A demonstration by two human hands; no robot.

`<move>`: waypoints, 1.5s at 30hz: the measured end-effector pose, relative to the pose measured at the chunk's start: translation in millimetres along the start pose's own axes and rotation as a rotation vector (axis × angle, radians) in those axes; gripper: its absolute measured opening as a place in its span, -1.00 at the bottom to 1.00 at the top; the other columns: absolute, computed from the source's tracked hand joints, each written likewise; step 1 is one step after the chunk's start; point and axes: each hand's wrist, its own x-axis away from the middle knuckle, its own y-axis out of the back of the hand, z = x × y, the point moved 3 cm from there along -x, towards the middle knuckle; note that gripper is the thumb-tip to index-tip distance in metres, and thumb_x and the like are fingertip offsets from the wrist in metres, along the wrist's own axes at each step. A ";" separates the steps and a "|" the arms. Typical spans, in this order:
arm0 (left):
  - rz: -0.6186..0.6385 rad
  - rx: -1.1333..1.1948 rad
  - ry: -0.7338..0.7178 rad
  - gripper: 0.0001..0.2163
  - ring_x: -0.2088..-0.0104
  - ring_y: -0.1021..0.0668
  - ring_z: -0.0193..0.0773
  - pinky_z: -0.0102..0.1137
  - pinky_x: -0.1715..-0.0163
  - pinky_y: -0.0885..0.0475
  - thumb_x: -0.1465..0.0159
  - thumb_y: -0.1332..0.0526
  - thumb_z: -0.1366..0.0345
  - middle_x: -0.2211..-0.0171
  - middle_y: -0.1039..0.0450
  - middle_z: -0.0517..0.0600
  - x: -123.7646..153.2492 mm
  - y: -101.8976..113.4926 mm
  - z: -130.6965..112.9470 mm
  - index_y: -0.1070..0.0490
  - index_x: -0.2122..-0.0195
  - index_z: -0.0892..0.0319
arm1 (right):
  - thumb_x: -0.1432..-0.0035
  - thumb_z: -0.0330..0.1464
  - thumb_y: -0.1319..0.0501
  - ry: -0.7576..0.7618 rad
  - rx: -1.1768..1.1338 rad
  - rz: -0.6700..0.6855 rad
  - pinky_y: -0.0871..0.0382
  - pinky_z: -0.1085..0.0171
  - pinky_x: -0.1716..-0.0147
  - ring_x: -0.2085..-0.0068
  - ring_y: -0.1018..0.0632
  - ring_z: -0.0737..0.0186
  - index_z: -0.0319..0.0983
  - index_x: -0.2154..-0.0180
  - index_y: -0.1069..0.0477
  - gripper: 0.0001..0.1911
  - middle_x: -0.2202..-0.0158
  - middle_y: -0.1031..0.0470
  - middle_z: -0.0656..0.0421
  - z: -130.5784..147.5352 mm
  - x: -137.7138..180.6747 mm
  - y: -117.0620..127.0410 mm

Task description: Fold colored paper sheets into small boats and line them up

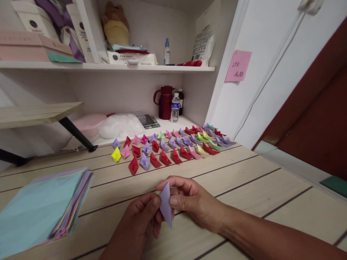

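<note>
A small folded piece of lilac paper [166, 206] is held upright over the near part of the wooden table [252, 195]. My left hand [143, 215] pinches its left edge between thumb and fingers. From the other side, my right hand [193, 202] grips it, the thumb on its right edge and the fingers behind. The paper hides some fingertips of both hands. Beyond the hands stand several rows of folded paper boats, among them a red boat [133, 165], a lilac boat [145, 162] and a yellow boat [116, 155].
A stack of coloured paper [38, 213] lies at the left, light blue on top. Behind the boats are a white plastic bag [120, 125], a dark red jug [165, 103] and a water bottle [175, 108]. A small raised stand [40, 113] is at the far left.
</note>
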 end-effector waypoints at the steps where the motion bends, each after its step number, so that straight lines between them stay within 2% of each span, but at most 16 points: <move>1: 0.000 -0.001 0.003 -0.62 0.58 -0.26 -0.43 -0.48 0.55 -0.14 -0.18 -0.31 -0.02 0.56 -0.38 -0.07 0.2 -0.1 -0.3 -0.38 0.57 0.19 | -0.05 -0.23 -0.44 0.000 -0.001 0.005 -0.44 0.29 0.36 0.38 -0.60 0.24 -0.26 0.06 -0.50 -0.57 0.39 -0.59 0.14 0.2 0.2 -0.3; 15: 0.037 -0.037 0.013 -0.65 0.56 -0.27 -0.42 -0.47 0.53 -0.14 -0.24 -0.26 0.02 0.51 -0.45 -0.04 -0.4 3.2 2.8 -0.41 0.52 0.19 | -0.02 -0.36 -0.44 -0.034 -0.056 0.063 -0.45 0.29 0.31 0.32 -0.61 0.22 -0.28 0.03 -0.49 -0.56 0.34 -0.59 0.11 0.4 2.3 -1.7; 25: 0.020 -0.070 0.009 -0.64 0.58 -0.26 -0.43 -0.50 0.57 -0.15 -0.21 -0.28 0.01 0.56 -0.40 -0.07 0.0 4.0 -0.4 -0.40 0.53 0.20 | -0.05 -0.42 -0.36 -0.027 -0.060 0.099 -0.44 0.23 0.28 0.27 -0.63 0.14 -0.29 -0.01 -0.46 -0.57 0.29 -0.61 0.03 -1.1 2.2 0.5; 28: 0.012 -0.085 0.008 -0.64 0.58 -0.26 -0.44 -0.51 0.58 -0.16 -0.19 -0.30 -0.01 0.55 -0.41 -0.07 -1.6 6.3 1.8 -0.42 0.52 0.20 | -0.02 -0.42 -0.37 -0.023 -0.036 0.045 -0.43 0.27 0.31 0.34 -0.61 0.21 -0.29 0.03 -0.48 -0.58 0.33 -0.61 0.07 -2.0 1.9 0.0; 33: -0.065 -0.126 -0.031 -0.60 0.62 -0.28 -0.45 -0.51 0.61 -0.14 -0.10 -0.36 -0.04 0.62 -0.36 -0.11 -6.4 9.7 6.5 -0.36 0.61 0.18 | 0.00 -0.36 -0.39 -0.028 0.060 -0.137 -0.40 0.30 0.35 0.43 -0.55 0.30 -0.29 0.15 -0.48 -0.67 0.45 -0.55 0.17 -0.9 0.7 -1.2; 36: -0.100 -0.159 -0.076 -0.59 0.65 -0.27 -0.46 -0.51 0.61 -0.12 -0.08 -0.36 -0.06 0.67 -0.31 -0.14 -7.8 9.1 6.7 -0.37 0.61 0.18 | -0.04 -0.27 -0.39 -0.029 0.108 -0.150 -0.39 0.30 0.38 0.44 -0.54 0.30 -0.28 0.14 -0.44 -0.65 0.45 -0.54 0.17 -0.9 -0.1 -1.7; 40: -0.118 -0.224 -0.109 -0.63 0.62 -0.31 -0.42 -0.48 0.53 -0.20 -0.13 -0.31 -0.04 0.63 -0.35 -0.13 -6.6 7.9 4.7 -0.40 0.57 0.17 | -0.03 -0.26 -0.41 -0.024 0.139 -0.145 -0.36 0.35 0.43 0.48 -0.50 0.35 -0.25 0.08 -0.39 -0.56 0.48 -0.50 0.24 -3.2 -1.8 0.4; 42: -0.127 -0.271 -0.126 -0.66 0.57 -0.36 -0.36 -0.45 0.47 -0.25 -0.16 -0.29 -0.02 0.61 -0.36 -0.12 -5.4 7.9 2.8 -0.42 0.55 0.16 | -0.05 -0.25 -0.40 -0.010 0.169 -0.148 -0.33 0.38 0.44 0.48 -0.47 0.38 -0.26 0.14 -0.39 -0.63 0.48 -0.48 0.25 -3.8 -2.6 1.8; 45: -0.201 -0.384 -0.226 -0.72 0.46 -0.41 -0.28 -0.42 0.37 -0.29 -0.20 -0.24 0.07 0.56 -0.36 -0.11 -3.5 10.4 -2.3 -0.42 0.54 0.13 | -0.06 -0.28 -0.37 0.000 0.234 -0.165 -0.30 0.42 0.47 0.49 -0.44 0.40 -0.26 0.29 -0.36 -0.74 0.50 -0.46 0.26 -3.8 -2.8 3.5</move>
